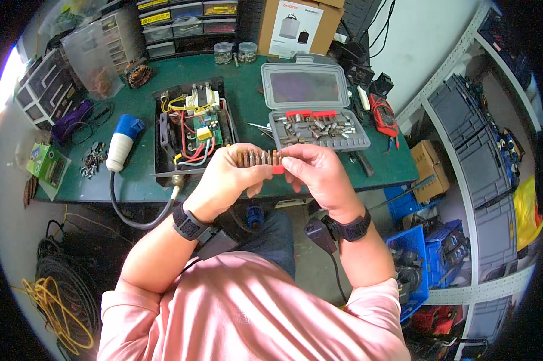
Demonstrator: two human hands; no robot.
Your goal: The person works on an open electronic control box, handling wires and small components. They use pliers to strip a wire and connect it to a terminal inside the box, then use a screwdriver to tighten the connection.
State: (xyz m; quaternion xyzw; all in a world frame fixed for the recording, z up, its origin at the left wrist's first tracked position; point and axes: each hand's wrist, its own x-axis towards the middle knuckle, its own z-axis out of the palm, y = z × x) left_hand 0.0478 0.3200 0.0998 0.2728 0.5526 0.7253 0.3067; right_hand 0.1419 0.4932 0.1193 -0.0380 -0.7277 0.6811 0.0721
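A small red holder [278, 169] with a row of metal driver bits [256, 157] is held in front of my chest. My left hand [241, 174] wraps around its left part, thumb across the bits. My right hand [310, 171] has thumb and index finger closed on its right end. Just beyond lies an open grey tool case [359, 138] with sockets and red strips inside, its translucent lid [304, 87] raised. To the left is an opened black electrical box [163, 144] with wires and a green circuit board [206, 125].
On the green bench [139, 72] are a blue-and-white plug [124, 144], small black parts [92, 161], a red multimeter [384, 114], jars [223, 53], drawer organisers [187, 27] and a cardboard box [271, 12]. A metal shelf [431, 296] with crates stands right; coiled cables [61, 307] lie lower left.
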